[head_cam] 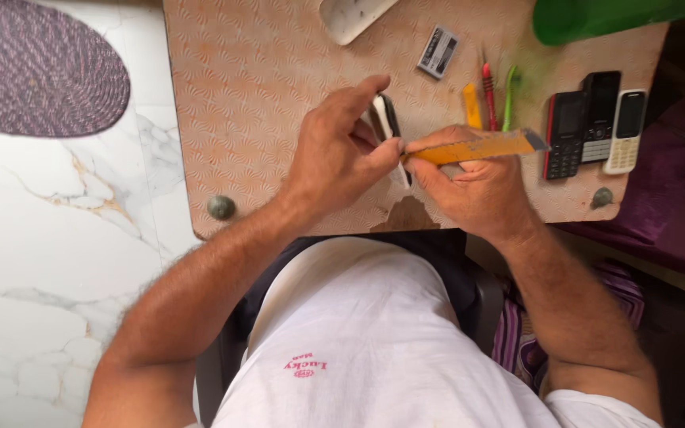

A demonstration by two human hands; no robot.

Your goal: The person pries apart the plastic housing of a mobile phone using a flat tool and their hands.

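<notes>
Head view: left hand (334, 162) pinches a small white-and-black phone (386, 119) on edge over the tabletop (255, 87); right hand (477, 186), grip closed, presses a yellow utility knife (477, 148) tip to its side. Looks mid-prying at the case seam; next move likely needs a steady phone and light leverage.

3 phone screens (602, 107) at right; small grey-black rectangular packet (438, 51) up top.
</notes>
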